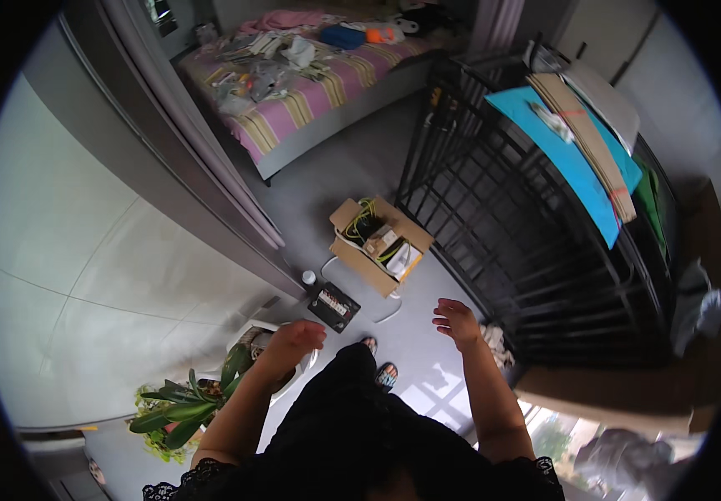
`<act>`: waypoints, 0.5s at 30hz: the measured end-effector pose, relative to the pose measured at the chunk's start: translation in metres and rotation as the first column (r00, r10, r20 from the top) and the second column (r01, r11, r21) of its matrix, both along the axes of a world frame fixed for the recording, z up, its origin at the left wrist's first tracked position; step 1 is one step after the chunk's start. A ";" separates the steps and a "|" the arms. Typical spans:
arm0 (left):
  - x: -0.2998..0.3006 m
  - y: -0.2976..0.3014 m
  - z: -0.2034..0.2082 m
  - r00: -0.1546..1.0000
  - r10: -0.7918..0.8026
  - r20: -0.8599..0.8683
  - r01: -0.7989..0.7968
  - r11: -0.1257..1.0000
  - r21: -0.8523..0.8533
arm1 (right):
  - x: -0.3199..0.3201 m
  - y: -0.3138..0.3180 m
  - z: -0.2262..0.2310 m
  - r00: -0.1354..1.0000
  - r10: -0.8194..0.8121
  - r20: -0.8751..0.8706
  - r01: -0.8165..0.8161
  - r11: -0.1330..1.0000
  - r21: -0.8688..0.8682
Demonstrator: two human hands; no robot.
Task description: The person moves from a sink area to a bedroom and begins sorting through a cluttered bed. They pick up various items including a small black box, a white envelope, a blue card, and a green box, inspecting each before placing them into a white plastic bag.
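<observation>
Currently, the left hand hovers, fingers loosely extended; a black case lies ahead and right of it. The right hand hovers, fingers parted and slightly bent; an open cardboard box, containing a small carton, sits ahead and left of it.

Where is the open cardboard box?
In the head view, the box sits near centre on the floor, with the black case lower left and black railings right.

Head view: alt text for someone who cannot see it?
Bare left hand and right hand, both apparently empty, over a grey floor. Ahead: an open brown cardboard box holding yellow-green cable, a black rectangular object and, at right, black metal bars.
</observation>
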State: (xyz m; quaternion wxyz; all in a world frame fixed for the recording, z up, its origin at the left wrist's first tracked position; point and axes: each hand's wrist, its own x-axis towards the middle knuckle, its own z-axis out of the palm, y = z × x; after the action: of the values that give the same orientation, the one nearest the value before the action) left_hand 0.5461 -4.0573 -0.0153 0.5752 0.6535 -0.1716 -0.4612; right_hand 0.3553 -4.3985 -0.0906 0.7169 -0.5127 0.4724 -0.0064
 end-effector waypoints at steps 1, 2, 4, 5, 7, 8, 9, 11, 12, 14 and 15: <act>0.012 -0.014 0.010 0.997 0.061 0.052 -0.061 0.998 0.012 | 0.027 -0.015 0.008 0.998 0.049 0.035 -0.049 0.999 0.001; 0.026 -0.028 0.014 0.992 0.110 0.068 -0.112 0.994 0.019 | 0.053 -0.027 0.015 0.993 0.094 0.066 -0.095 0.996 0.005; 0.056 -0.048 0.017 0.973 0.204 0.110 -0.209 0.977 0.038 | 0.099 -0.045 0.027 0.975 0.182 0.129 -0.185 0.983 0.017; 0.077 -0.058 0.008 0.967 0.215 0.138 -0.221 0.975 0.030 | 0.123 -0.056 0.040 0.962 0.223 0.160 -0.228 0.974 0.008; 0.113 -0.077 -0.003 0.960 0.269 0.079 -0.269 0.963 -0.019 | 0.160 -0.080 0.060 0.931 0.300 0.209 -0.304 0.953 -0.016; 0.134 -0.084 -0.003 0.956 0.291 0.047 -0.289 0.956 -0.037 | 0.171 -0.087 0.076 0.929 0.320 0.185 -0.315 0.947 -0.056; 0.156 -0.090 -0.001 0.954 0.295 0.049 -0.294 0.956 -0.018 | 0.185 -0.099 0.082 0.931 0.326 0.166 -0.315 0.945 -0.089; 0.206 -0.096 -0.011 0.974 0.213 0.072 -0.216 0.976 0.029 | 0.197 -0.119 0.100 0.934 0.334 0.124 -0.317 0.938 -0.137; 0.229 -0.097 -0.008 0.976 0.210 0.049 -0.213 0.975 0.064 | 0.208 -0.125 0.115 0.929 0.349 0.119 -0.332 0.933 -0.142; 0.268 -0.098 0.001 0.989 0.146 0.036 -0.148 0.987 0.062 | 0.224 -0.137 0.138 0.922 0.373 0.103 -0.357 0.922 -0.148; 0.282 -0.099 0.006 0.993 0.117 0.030 -0.118 0.991 0.060 | 0.232 -0.144 0.141 0.915 0.384 0.126 -0.369 0.921 -0.123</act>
State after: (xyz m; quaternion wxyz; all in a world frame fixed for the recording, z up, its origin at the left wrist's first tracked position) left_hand 0.8285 -4.1566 -0.0092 0.5786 0.6859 -0.1261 -0.4229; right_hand 0.5871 -4.5426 0.0505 0.7121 -0.6262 0.3095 0.0710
